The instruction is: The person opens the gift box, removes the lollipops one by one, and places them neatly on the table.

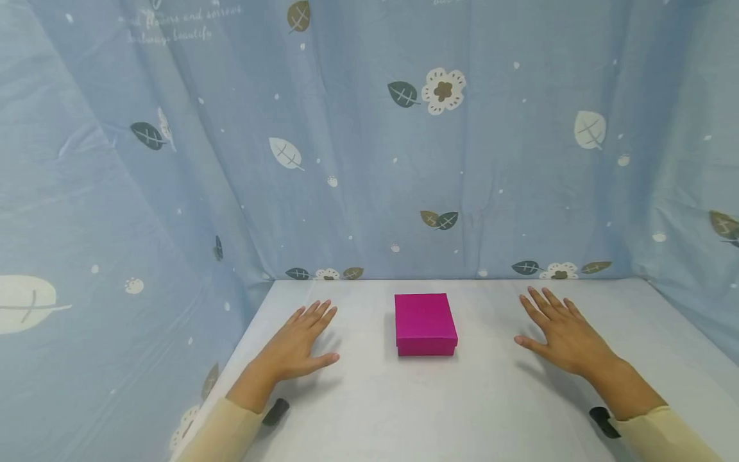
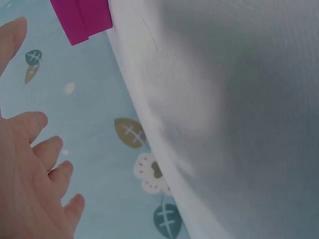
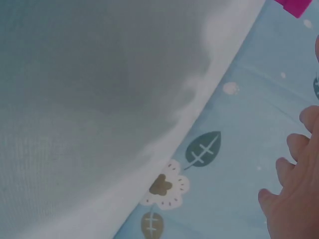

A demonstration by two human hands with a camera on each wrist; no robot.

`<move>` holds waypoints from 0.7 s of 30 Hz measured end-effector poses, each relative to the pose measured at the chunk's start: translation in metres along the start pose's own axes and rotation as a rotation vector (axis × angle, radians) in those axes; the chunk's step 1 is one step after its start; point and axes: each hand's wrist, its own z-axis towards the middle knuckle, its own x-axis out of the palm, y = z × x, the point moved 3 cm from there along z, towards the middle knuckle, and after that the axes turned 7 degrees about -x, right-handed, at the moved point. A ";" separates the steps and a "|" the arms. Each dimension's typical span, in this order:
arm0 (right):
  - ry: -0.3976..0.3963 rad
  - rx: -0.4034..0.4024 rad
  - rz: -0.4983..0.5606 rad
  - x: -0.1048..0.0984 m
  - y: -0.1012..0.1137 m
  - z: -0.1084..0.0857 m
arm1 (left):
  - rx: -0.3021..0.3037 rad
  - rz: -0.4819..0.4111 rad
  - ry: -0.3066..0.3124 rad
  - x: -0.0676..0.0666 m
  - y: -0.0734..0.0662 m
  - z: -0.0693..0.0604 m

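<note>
A magenta lidded box [image 1: 425, 324] sits on the white tabletop, between the two hands and apart from both. To its left, my left hand [image 1: 297, 343] is held over the table with fingers spread and thumb out toward the box; it holds nothing. On the other side, my right hand [image 1: 562, 333] is likewise spread, palm down, its thumb pointing at the box. Part of the box [image 2: 84, 20] shows at the top of the left wrist view, beyond the left hand [image 2: 30, 184]. Only a corner of the box [image 3: 298, 6] appears in the right wrist view, above the right hand [image 3: 299, 184].
The white tabletop [image 1: 369, 410] ends at a blue curtain [image 1: 369, 160] printed with leaves and flowers, which hangs behind it and on both sides. A dark wrist device [image 1: 276, 412] is at the left cuff, another dark device [image 1: 604, 422] at the right.
</note>
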 end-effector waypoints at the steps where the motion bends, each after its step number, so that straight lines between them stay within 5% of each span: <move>1: -0.002 0.001 0.005 0.001 0.001 -0.002 | 0.000 0.001 0.002 0.001 -0.001 -0.001; 10: 0.015 0.019 0.059 0.009 0.003 -0.008 | -0.005 -0.015 0.018 0.009 -0.008 -0.006; 21: 0.029 0.146 0.375 0.006 0.028 0.028 | 0.037 -0.040 -0.049 0.010 -0.027 0.034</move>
